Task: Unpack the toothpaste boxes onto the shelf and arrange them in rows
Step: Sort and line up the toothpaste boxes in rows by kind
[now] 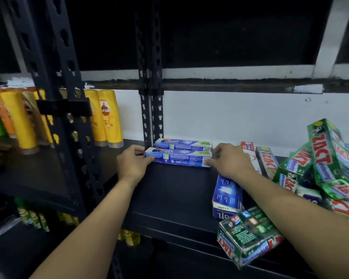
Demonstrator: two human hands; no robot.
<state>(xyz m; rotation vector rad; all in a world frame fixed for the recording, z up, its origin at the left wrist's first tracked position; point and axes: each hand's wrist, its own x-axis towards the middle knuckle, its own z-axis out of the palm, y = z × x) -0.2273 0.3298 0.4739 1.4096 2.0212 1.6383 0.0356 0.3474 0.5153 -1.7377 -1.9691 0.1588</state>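
Two blue Safi toothpaste boxes lie side by side on the black shelf (pixel 169 188), lengthwise left to right. The front box (pixel 178 157) is held at both ends: my left hand (pixel 132 162) grips its left end and my right hand (pixel 229 161) grips its right end. The rear box (pixel 182 143) sits just behind it, against the white wall. Another blue Safi box (pixel 226 196) lies under my right forearm, pointing toward me.
Green shrink-wrapped Zact toothpaste packs (pixel 328 158) pile up at the right; one pack (pixel 248 234) overhangs the shelf's front edge. Red-and-white boxes (pixel 266 160) lie behind my right hand. Black slotted uprights (pixel 151 109) stand at the left. Yellow shampoo bottles (pixel 107 117) fill the neighbouring shelf.
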